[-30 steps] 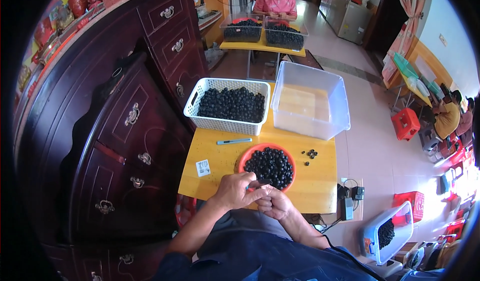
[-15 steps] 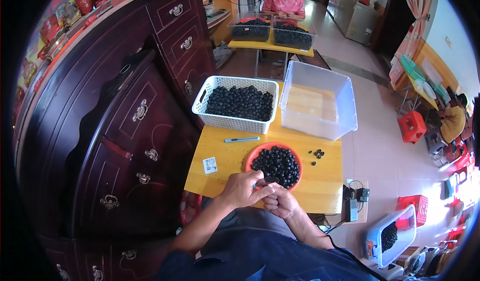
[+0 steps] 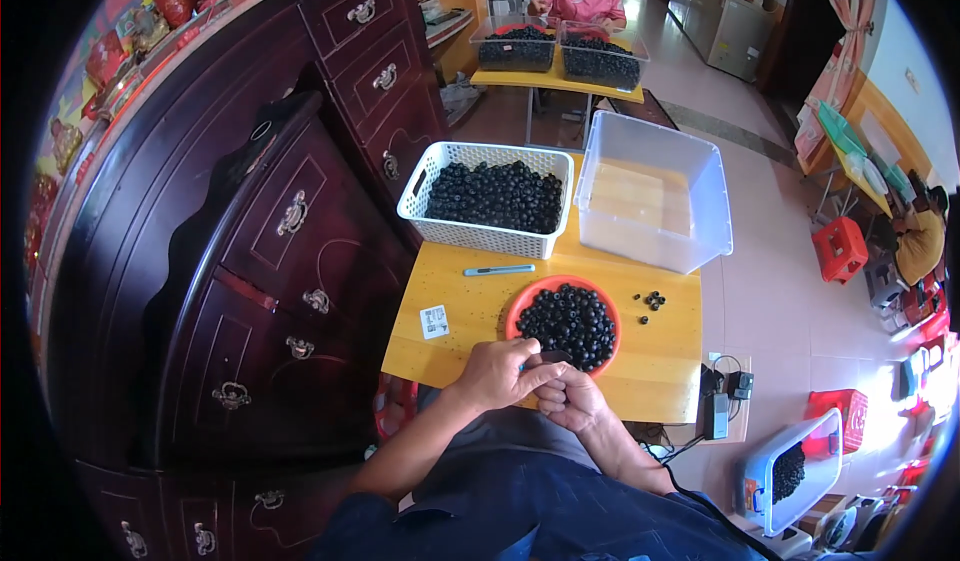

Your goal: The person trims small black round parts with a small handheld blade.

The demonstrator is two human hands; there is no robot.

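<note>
Both hands meet over the near rim of a red-orange bowl [image 3: 613, 346], which is filled with small, round, shiny black pieces [image 3: 566, 323] of a kind I cannot tell. My left hand [image 3: 497, 373] is closed around a small tool with a dark flat end [image 3: 553, 357] and a trace of teal at the grip. Pressed against it, my right hand [image 3: 572, 401] has its fingers curled in; whatever they hold is hidden. Several loose black pieces [image 3: 653, 301] lie on the yellow table [image 3: 470, 331] right of the bowl.
A white perforated basket [image 3: 480, 237] of black pieces and a clear plastic bin [image 3: 655, 206] stand behind the bowl. A light-blue cutter [image 3: 499, 270] and a white printed card [image 3: 434, 322] lie left. Dark cabinets [image 3: 290, 261] flank the table. Beyond, a person [image 3: 580, 1] sits behind two filled bins.
The whole view has shifted slightly, so the scene sits farther right. My hands stay together at the bowl's rim. The person opposite has raised a hand.
</note>
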